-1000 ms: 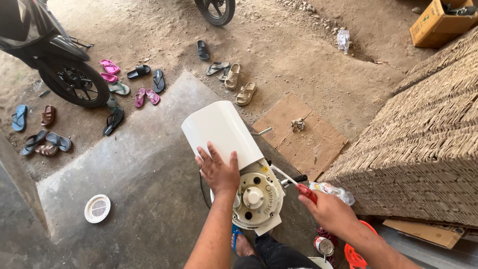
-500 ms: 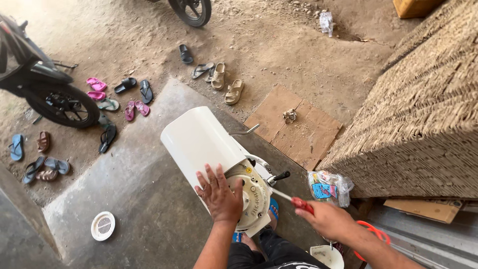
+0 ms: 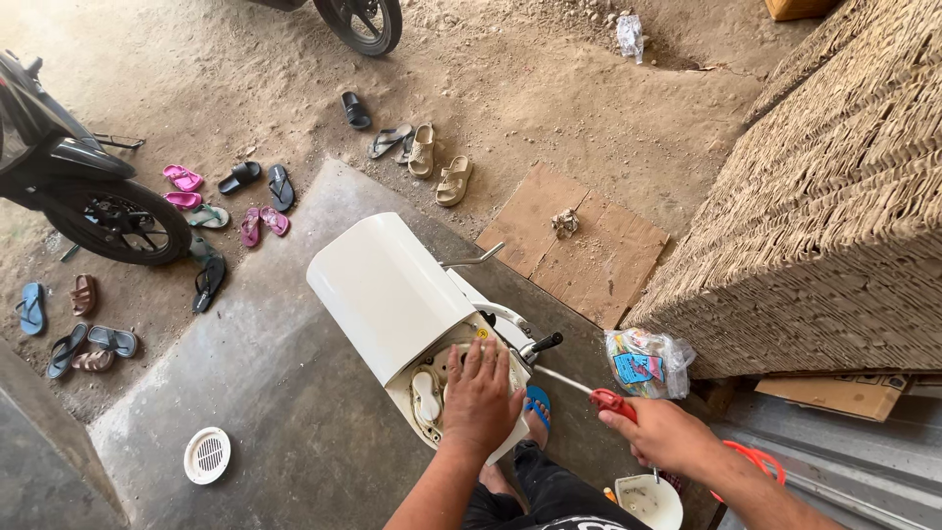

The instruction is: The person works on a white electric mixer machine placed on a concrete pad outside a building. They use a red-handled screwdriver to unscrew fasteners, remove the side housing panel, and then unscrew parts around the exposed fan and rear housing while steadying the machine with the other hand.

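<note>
Appliance: white cylindrical appliance housing point(image 3: 392, 290) lying on its side on the concrete slab point(image 3: 275, 412), open end toward the person, closed end toward the sandals
Location: just in front of the person's feet, with the cardboard sheet point(image 3: 579, 245) near its far right side and the woven bale point(image 3: 834, 206) well apart to the right
Long axis: runs diagonally from lower right to upper left in the head view; open mechanism end point(image 3: 432, 393) faces the person
Left hand: left hand point(image 3: 481, 397) spread flat, fingers splayed, pressed on the exposed mechanism
Right hand: right hand point(image 3: 667, 432) closed around the red handle of a screwdriver point(image 3: 579, 385), shaft aimed at the rim of the open end
Handling, judged: shell looks rigid and smooth, likely slippery on the curved wall and inclined to roll; bulk suggests moderate weight
Fragility, judged: plastic parts at the open end look more breakable than the shell
Hold points, judged: rim of the open end or the protruding metal lever point(image 3: 476, 259) offer firmer purchase than the curved wall
Nearby items: white round vent cover point(image 3: 207, 455) on the slab to the left; printed plastic bag point(image 3: 648, 361) beside the bale; small white tub point(image 3: 650, 499) below the right hand
</note>
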Demonstrator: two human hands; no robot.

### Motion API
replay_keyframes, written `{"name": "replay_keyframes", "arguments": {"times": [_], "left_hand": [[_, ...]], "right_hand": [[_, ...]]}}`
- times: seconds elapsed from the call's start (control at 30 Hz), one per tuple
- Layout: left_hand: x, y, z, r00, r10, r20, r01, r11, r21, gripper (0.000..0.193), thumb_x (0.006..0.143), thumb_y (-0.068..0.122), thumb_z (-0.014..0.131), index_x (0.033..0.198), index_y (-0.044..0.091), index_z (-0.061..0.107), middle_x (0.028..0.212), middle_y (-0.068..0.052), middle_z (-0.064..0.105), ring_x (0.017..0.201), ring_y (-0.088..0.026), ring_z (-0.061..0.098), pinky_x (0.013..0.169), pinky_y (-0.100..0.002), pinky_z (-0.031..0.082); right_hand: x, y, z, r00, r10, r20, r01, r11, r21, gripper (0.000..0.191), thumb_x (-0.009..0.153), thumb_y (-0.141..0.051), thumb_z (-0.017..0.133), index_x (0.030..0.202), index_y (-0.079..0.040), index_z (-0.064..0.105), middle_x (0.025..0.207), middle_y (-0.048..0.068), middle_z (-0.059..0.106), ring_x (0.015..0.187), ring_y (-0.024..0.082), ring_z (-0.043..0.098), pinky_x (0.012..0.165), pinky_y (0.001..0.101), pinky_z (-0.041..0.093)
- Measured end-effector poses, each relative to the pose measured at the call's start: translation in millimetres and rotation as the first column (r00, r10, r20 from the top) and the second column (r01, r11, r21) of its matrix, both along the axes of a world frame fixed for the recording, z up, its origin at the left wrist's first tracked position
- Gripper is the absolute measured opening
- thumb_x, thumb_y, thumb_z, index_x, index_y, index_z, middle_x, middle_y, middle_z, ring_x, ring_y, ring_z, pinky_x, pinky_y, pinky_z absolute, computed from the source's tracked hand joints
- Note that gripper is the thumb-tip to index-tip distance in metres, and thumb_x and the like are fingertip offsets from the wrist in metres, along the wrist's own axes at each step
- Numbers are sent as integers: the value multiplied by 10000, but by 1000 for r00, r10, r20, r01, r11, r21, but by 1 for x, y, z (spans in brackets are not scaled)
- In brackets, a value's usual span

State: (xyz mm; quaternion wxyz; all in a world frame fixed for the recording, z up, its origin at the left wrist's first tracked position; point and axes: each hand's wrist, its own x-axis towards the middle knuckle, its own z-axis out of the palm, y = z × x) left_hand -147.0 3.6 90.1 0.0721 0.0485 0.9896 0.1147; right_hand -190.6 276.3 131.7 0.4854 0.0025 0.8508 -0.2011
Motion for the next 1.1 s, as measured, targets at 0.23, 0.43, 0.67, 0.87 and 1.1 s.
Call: {"name": "replay_keyframes", "arguments": {"times": [0.23, 0.43, 0.67, 0.87, 1.1], "left_hand": [[-20, 28, -9, 992, -124, -11, 124, 990, 68, 760, 855, 354, 705, 1468, -14, 449, 1490, -188, 507, 1464, -352, 348, 1227, -519, 156], [-29, 40, -11, 993, -32, 112, 17, 991, 131, 779, 821, 269, 759, 1469, -24, 442, 1318, -143, 601, 1349, -311, 477, 1237, -501, 217], [-29, 11, 18, 994, 108, -25, -88, 905, 416, 635, 857, 230, 724, 1430, 35, 530, 1358, -115, 626, 1303, -304, 531, 1191, -463, 320], [-20, 11, 23, 990, -6, -138, 38, 973, 227, 678, 705, 199, 779, 1306, -38, 571, 1287, -198, 619, 1249, -385, 534, 1112, -559, 330], [-25, -30, 2, 906, 228, -356, -93, 929, 360, 200, 867, 63, 644, 1057, 104, 689, 1088, -70, 756, 1048, -272, 670, 976, -404, 501]], "right_hand": [[5, 19, -11, 995, -96, -11, 96, 994, -44, 454, 944, -551, 567, 1003, -117, 686, 641, 31, 679, 553, 182, 690, 595, 356, 558], [14, 36, -29, 981, -191, 25, 193, 972, -134, 483, 946, -539, 588, 963, -66, 687, 642, 19, 705, 583, 140, 695, 595, 333, 554], [17, 26, -23, 929, -365, 63, 368, 891, -266, 467, 937, -518, 570, 1028, -78, 697, 635, 39, 692, 594, 148, 682, 610, 338, 565], [-4, -12, -1, 961, -264, 82, 276, 912, -304, 505, 951, -517, 575, 1052, -40, 708, 644, 48, 690, 595, 139, 676, 608, 320, 562], [-14, -67, 37, 992, -123, 16, 124, 975, -186, 512, 939, -561, 564, 1170, -127, 706, 714, 67, 688, 648, 186, 692, 653, 349, 561]]}}
